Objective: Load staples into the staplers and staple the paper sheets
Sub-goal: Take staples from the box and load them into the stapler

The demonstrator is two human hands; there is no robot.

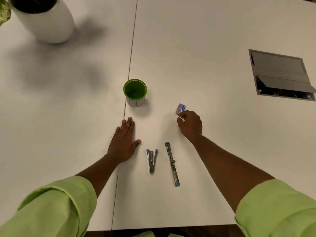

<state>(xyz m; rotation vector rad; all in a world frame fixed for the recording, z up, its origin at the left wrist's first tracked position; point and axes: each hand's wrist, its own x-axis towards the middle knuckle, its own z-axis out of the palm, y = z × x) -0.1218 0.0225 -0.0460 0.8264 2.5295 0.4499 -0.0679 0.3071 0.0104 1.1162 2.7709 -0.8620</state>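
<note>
White table (pixel 205 48) fills the view, with a green cup (pixel 135 92) as its centre mark. Nearer the person than the cup, the left hand (pixel 124 142) lies flat and open on a barely visible paper sheet, holding nothing. Right of the cup, the right hand (pixel 189 124) pinches a small staple box (pixel 180 108); nearer than both hands lie a half-open stapler (pixel 151 160) and a fully unfolded stapler (pixel 171 163).

Two staplers (pixel 152 160) (pixel 172 164), one staple box (pixel 180 108) at the right fingertips, one green cup (pixel 135 92) and one white planter (pixel 45 19) are counted.
</note>
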